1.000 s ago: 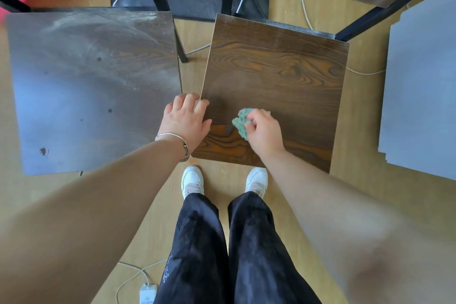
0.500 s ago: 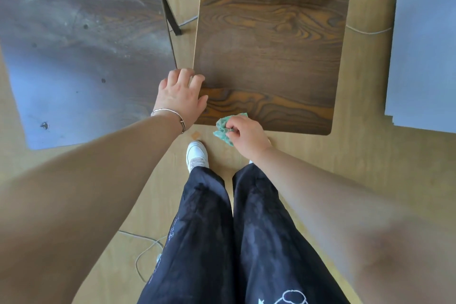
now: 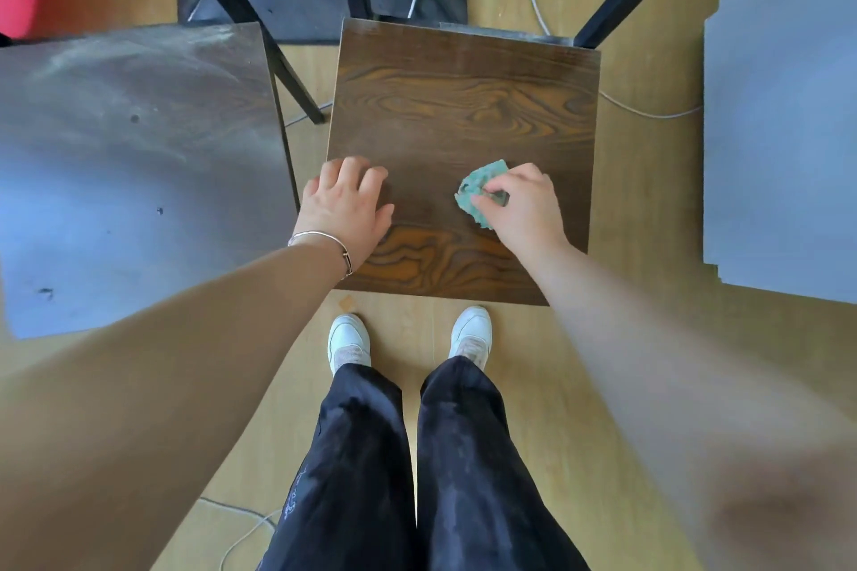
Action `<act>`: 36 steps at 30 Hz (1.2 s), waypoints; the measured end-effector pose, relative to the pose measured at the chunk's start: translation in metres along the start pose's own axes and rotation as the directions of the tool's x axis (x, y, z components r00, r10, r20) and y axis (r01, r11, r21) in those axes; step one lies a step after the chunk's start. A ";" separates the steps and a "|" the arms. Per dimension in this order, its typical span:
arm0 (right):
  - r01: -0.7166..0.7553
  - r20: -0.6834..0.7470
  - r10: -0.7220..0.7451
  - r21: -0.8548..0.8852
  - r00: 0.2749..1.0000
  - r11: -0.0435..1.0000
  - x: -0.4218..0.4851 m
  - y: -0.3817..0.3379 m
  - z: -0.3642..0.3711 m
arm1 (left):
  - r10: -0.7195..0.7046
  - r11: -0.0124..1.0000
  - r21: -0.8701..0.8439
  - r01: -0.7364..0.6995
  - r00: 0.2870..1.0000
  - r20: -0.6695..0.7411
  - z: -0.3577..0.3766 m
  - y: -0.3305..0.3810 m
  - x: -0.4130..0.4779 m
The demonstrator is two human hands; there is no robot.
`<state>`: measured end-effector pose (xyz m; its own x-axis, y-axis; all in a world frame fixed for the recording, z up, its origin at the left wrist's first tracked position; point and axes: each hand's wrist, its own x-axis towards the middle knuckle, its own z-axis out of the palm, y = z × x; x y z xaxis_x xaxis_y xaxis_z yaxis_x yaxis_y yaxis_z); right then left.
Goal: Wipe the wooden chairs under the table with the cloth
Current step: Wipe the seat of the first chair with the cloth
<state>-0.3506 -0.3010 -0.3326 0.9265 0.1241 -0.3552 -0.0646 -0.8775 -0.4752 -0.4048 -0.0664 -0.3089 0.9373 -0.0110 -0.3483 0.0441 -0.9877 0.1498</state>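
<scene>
Right hand [image 3: 526, 211] pinches the crumpled green cloth [image 3: 480, 195] and presses it on the middle chair [image 3: 463, 107] seat, right of centre. Left hand [image 3: 345, 204] rests on the same seat at its left edge, fingers loosely bent, holding nothing. Dusty chair [image 3: 139, 153] just left.

Person seen from above. Both forearms [image 3: 185, 338] are bare up to the edge of the view. On the wrist of the left hand [image 3: 345, 204] sits a thin silver bangle [image 3: 324, 240], with a darker section toward the inner side. The trousers [image 3: 463, 454] are black, loose and wide-legged, the fabric faintly mottled. A thin white line print [image 3: 294, 496] runs on the outer left leg. The shoes [image 3: 348, 338] are white trainers with rounded toes and a greyish mesh panel over each toe.
</scene>
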 end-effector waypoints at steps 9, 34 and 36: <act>-0.171 0.035 0.181 -0.192 0.983 0.966 0.031 -0.015 0.010 | 0.000 1.000 -0.013 0.000 1.000 0.021 0.008 0.026 0.006; -0.459 0.303 0.350 0.476 0.886 0.750 0.020 0.071 -0.064 | -0.163 0.957 -0.205 0.205 0.965 0.204 0.020 0.106 0.071; -0.486 0.313 0.374 0.478 0.873 0.732 0.021 0.078 -0.067 | -0.186 0.946 -0.217 0.243 0.950 0.252 0.022 0.111 0.076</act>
<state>-0.3118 -0.3980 -0.3234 0.6682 -0.0750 -0.7402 -0.6743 -0.4815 -0.5600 -0.3363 -0.1806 -0.3389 0.7947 0.1338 -0.5920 0.3442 -0.9028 0.2580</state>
